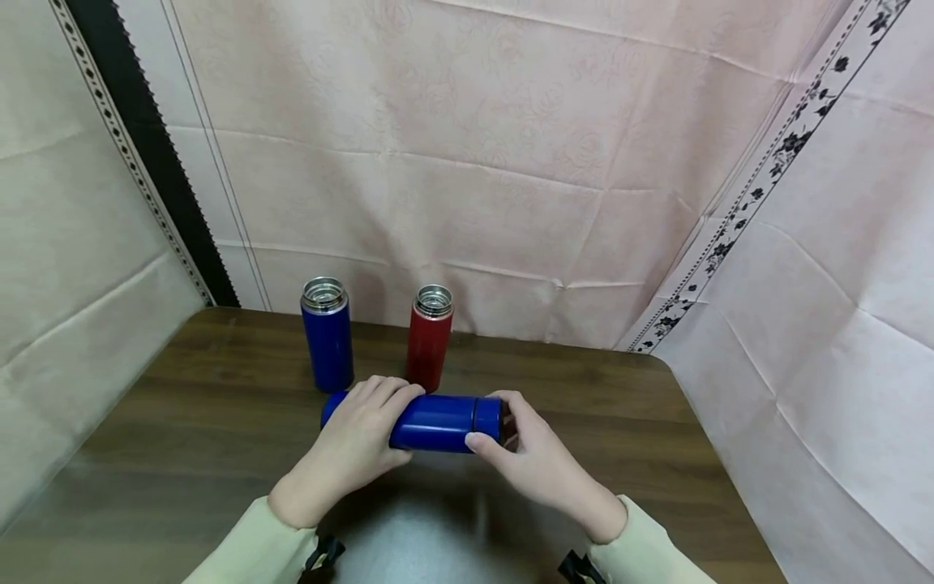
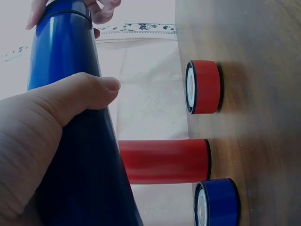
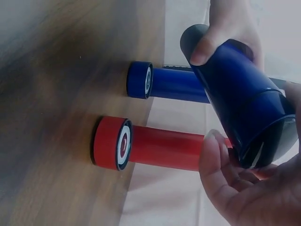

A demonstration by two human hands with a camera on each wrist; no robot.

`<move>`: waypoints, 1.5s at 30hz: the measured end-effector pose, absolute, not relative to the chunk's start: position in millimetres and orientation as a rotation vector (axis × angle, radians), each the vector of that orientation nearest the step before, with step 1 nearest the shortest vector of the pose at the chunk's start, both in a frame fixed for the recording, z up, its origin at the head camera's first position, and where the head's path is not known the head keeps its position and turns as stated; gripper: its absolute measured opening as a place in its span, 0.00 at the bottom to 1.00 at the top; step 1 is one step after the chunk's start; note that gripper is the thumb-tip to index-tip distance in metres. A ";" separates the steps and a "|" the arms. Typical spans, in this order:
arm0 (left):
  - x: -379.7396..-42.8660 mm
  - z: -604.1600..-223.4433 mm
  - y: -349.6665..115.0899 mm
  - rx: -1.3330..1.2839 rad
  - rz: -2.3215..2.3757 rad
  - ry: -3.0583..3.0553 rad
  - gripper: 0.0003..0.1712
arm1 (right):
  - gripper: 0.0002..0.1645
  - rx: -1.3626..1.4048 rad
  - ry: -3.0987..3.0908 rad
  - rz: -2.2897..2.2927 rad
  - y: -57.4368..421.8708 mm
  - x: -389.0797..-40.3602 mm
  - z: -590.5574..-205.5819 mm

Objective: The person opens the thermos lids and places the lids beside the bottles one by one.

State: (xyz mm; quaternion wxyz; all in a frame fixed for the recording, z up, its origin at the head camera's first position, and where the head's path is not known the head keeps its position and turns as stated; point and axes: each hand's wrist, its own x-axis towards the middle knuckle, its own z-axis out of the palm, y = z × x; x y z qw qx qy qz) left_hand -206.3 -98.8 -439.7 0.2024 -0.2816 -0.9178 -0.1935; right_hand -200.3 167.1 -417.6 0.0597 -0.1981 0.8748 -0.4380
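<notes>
A blue thermos lies level in the air above the table, its lid on the right end. My left hand grips the body from above, the thumb across the near side. The right hand holds the lid end between thumb and fingers. Behind them stand an uncapped blue thermos and an uncapped red thermos, steel mouths up. In the wrist views a loose red lid and a loose blue lid sit on the table before them; the held thermos hides both from the head view.
The brown wooden table has rounded back corners. Pale cloth hangs behind it, with more cloth along the left and right sides. A black band runs down the left corner.
</notes>
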 end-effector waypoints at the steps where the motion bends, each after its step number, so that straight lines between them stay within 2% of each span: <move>1: -206.5 -439.9 -98.7 -0.785 -0.545 -2.566 0.46 | 0.33 -0.598 2.646 -1.331 167.2 -200.5 -417.3; 10: -207.3 -441.0 -97.6 -0.783 -0.549 -2.596 0.46 | 0.33 -0.594 2.597 -1.403 168.9 -203.1 -416.1; 19: -207.9 -444.6 -96.3 -0.784 -0.562 -2.612 0.45 | 0.37 -0.716 2.657 -1.376 171.5 -202.0 -415.6; 35: -211.7 -454.1 -101.8 -0.802 -0.625 -2.671 0.43 | 0.42 -1.161 2.776 -1.085 173.0 -202.0 -418.4; 45: -213.5 -456.9 -104.1 -0.785 -0.601 -2.714 0.44 | 0.45 -1.709 3.114 -0.441 171.6 -207.9 -427.8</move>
